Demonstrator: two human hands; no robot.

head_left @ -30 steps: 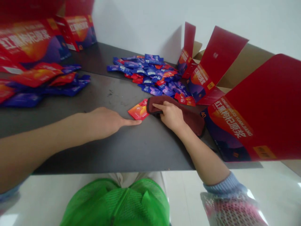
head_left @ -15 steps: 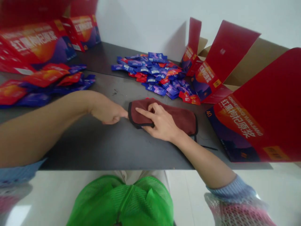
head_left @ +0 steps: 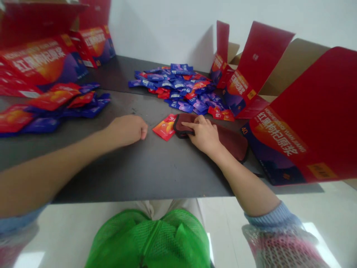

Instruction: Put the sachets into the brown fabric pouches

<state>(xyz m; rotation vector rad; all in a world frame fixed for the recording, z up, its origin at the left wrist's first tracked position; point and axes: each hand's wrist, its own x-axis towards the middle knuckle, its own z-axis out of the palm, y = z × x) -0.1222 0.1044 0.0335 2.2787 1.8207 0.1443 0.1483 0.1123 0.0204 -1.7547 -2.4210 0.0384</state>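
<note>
A maroon cloth pouch with black edging lies flat on the grey table. My right hand rests on its left part, index finger stretched out to the left and the thumb at the black edge, the hand gripping the pouch. A red sachet lies at the pouch's left end, its right side partly hidden by the pouch. My left hand is closed in a fist on the left of the sachet, apart from it, with nothing visible in it.
Blue and red sachets are heaped at the back centre of the table. More sachets lie at the left. Red boxes stand behind them, and open red boxes stand at the right.
The pouch and my right hand have moved right, and the red sachet now shows at the pouch's left end. My left hand has drawn back from the pouch's edge and its finger has folded in.
</note>
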